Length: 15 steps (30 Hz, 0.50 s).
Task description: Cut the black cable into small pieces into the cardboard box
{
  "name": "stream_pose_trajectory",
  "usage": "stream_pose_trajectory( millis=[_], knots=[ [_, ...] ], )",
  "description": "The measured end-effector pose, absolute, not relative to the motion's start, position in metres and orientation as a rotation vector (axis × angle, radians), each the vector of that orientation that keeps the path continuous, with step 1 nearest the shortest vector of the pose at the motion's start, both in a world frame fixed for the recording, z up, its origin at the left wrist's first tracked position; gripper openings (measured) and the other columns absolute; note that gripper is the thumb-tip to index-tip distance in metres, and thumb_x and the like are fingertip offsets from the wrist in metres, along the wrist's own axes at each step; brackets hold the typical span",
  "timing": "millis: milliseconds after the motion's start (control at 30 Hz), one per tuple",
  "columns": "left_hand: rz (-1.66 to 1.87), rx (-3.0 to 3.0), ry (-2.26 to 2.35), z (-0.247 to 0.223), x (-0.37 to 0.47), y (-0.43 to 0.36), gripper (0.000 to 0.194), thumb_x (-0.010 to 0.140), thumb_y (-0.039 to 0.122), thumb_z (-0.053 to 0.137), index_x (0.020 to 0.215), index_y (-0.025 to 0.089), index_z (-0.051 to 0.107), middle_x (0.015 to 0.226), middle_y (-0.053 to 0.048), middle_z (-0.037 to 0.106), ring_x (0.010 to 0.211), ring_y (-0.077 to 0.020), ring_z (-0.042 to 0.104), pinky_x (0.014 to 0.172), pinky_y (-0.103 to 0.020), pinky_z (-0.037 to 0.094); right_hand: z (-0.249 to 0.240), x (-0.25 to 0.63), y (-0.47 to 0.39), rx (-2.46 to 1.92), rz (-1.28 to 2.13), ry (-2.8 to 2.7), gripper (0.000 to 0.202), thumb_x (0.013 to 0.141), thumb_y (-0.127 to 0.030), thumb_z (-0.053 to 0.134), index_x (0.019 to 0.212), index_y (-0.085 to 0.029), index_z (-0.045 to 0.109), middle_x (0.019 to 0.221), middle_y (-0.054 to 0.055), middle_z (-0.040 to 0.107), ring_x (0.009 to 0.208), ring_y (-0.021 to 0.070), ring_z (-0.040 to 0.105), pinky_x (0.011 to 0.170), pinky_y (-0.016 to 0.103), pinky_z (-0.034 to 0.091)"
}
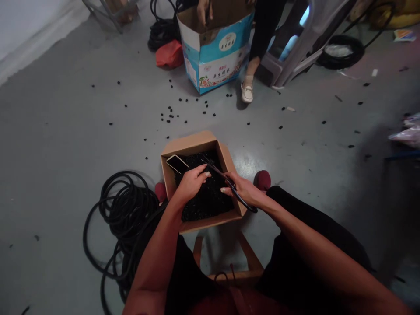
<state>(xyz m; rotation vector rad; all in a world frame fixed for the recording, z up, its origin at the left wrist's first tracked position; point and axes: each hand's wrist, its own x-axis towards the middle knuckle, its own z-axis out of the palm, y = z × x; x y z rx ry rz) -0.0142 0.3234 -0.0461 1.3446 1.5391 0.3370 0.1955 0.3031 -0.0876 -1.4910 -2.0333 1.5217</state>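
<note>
A brown cardboard box [170,179] full of small black pieces [210,201] stands between my knees. My left hand [190,181] hovers over the pieces with its fingers curled; I cannot see whether it holds anything. My right hand [241,188] is closed around a pair of black scissors [219,171], whose blades point up-left across the box. A dark phone [177,163] leans in the box's far left corner.
A coil of black hose [121,210] lies on the grey floor to my left. Black bits [170,114] are scattered beyond the box. Another person's hand [204,9] reaches into a blue-and-white carton [216,57] at the back, next to a grey plastic chair [295,48].
</note>
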Motion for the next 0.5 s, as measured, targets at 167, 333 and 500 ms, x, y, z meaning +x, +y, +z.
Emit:
stream_pose_trajectory(
  millis=[167,333,500],
  knots=[
    [0.300,1.429,1.499,-0.0484,-0.0138,0.3227,0.044,0.088,0.027,0.048,0.128,0.011,0.060,0.110,-0.009,0.071,0.080,-0.0149,0.065,0.086,-0.030,0.052,-0.0880,0.1957,0.3035,-1.514,1.501,-2.086,0.053,0.085,-0.048,0.056,0.125,-0.015,0.048,0.111,0.014,0.061,0.099,0.0264,0.059,0.083,0.038,0.045],
    [0.241,1.539,1.481,-0.0515,-0.0143,0.3222,0.041,0.090,0.027,0.046,0.126,0.014,0.063,0.114,-0.008,0.070,0.081,-0.0157,0.065,0.090,-0.030,0.050,-0.0874,0.1971,0.3037,-1.520,1.507,-2.125,0.058,0.084,-0.052,0.056,0.128,-0.015,0.047,0.119,0.017,0.058,0.105,0.0294,0.058,0.087,0.040,0.044],
    [0.223,1.587,1.452,-0.0539,-0.0122,0.3215,0.040,0.090,0.025,0.046,0.123,0.012,0.064,0.113,-0.009,0.071,0.083,-0.0166,0.066,0.089,-0.028,0.050,-0.0882,0.1969,0.3032,-1.521,1.506,-2.141,0.061,0.084,-0.054,0.056,0.129,-0.014,0.046,0.120,0.018,0.058,0.106,0.0302,0.057,0.086,0.040,0.044]
  ],
)
